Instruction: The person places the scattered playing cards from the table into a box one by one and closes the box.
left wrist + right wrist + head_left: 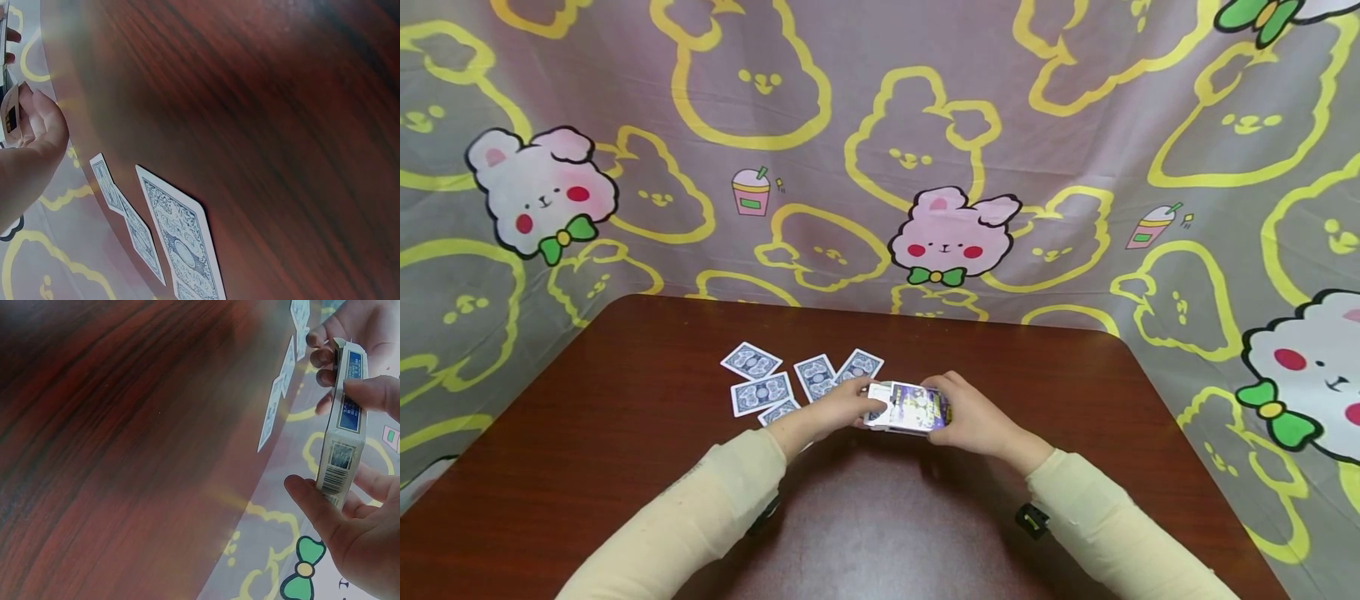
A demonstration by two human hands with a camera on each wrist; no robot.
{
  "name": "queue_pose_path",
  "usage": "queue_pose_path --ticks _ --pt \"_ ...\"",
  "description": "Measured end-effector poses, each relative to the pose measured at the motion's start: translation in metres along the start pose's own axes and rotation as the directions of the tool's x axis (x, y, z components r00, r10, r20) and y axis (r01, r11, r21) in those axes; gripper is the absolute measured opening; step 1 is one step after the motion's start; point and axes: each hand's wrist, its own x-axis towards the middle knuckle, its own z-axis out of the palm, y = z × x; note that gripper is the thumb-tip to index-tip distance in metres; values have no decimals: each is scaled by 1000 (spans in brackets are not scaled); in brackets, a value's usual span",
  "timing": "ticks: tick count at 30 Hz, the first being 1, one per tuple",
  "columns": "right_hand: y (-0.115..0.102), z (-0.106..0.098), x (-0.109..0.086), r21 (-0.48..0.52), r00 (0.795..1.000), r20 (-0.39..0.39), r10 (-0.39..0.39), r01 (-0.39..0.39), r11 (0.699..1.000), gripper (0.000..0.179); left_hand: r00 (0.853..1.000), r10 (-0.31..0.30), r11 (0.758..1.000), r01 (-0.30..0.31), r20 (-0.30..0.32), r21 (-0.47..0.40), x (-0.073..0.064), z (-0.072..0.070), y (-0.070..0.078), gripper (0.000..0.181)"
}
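Note:
Both hands hold a playing-card box [919, 408] over the table. Its broad face is purple and shiny; a barcode marks its narrow end in the right wrist view. My right hand [973, 421] grips the barcode end, thumb on one edge and fingers on the other. The left hand [838, 406] pinches the opposite end, its thumb lying on a white part. In the right wrist view a small white flap [340, 342] stands out at that end. Whether cards are inside cannot be seen. Several playing cards [762, 393] lie face down beside the left hand, with blue patterned backs.
The dark red-brown wooden table [880, 533] runs back to a curtain [820, 50] with cartoon bears and rabbits, which also hangs along both sides. Some cards overlap, and the left forearm partly covers the nearest ones. A black strap piece [1032, 519] shows under the right sleeve.

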Motion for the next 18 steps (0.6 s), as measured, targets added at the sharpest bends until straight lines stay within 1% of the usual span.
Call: queue_pose_path --ticks 8,13,18 --pt "-2 0 0 12 1000 12 3 -4 1000 61 1000 -21 999 20 -3 -33 -1 4 1 40" --pt "-1 1 1 9 1000 12 1 -1 1000 61 999 -39 998 38 -15 -44 1 6 0 40" --pt "-1 1 0 7 999 17 -32 32 999 61 998 -57 998 56 -26 -40 2 6 -1 44"
